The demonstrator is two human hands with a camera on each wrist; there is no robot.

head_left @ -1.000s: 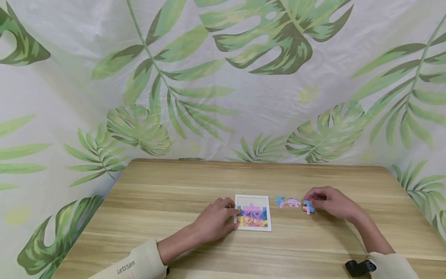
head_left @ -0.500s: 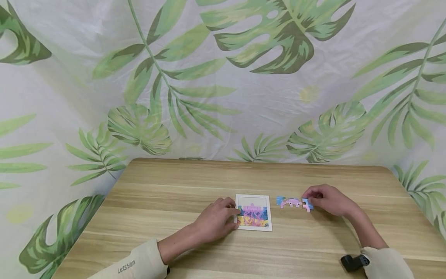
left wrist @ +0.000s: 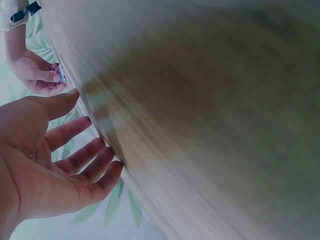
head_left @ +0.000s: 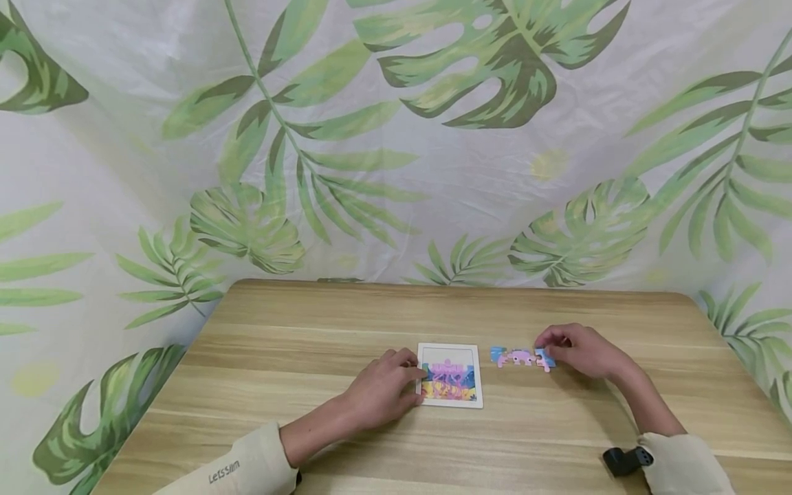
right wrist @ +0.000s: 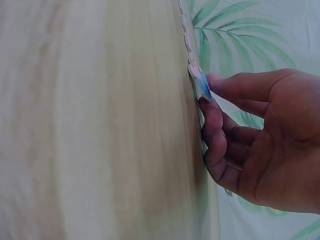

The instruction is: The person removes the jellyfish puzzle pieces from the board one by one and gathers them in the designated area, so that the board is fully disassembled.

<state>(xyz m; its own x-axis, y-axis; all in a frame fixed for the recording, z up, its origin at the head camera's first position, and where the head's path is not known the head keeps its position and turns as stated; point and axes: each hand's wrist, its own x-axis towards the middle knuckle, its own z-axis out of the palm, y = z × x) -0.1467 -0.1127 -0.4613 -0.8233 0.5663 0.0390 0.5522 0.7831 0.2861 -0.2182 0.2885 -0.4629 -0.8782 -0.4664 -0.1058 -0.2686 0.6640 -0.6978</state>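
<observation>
A white-framed jigsaw puzzle board [head_left: 460,353] lies flat on the table, its lower part filled with pink, blue and yellow sea-scene pieces and its top strip plain. My left hand [head_left: 382,390] rests at the board's left side, loosely bent fingertips [left wrist: 85,120] along its edge. To the right of the board lies a row of joined pieces: a blue corner one [head_left: 497,355] and a pink one with a face [head_left: 522,357]. At the row's right end my right hand [head_left: 588,352] pinches a blue-and-pink puzzle piece [right wrist: 204,86] between thumb and finger, tilted against the row.
The wooden table [head_left: 309,330] reaches back to a leaf-printed cloth [head_left: 383,151] hanging behind it. A black device [head_left: 626,460] is strapped at the right cuff.
My right hand has shifted slightly left and away from me, bringing its puzzle piece from a small gap up against the pink piece. My left hand stays at the board.
</observation>
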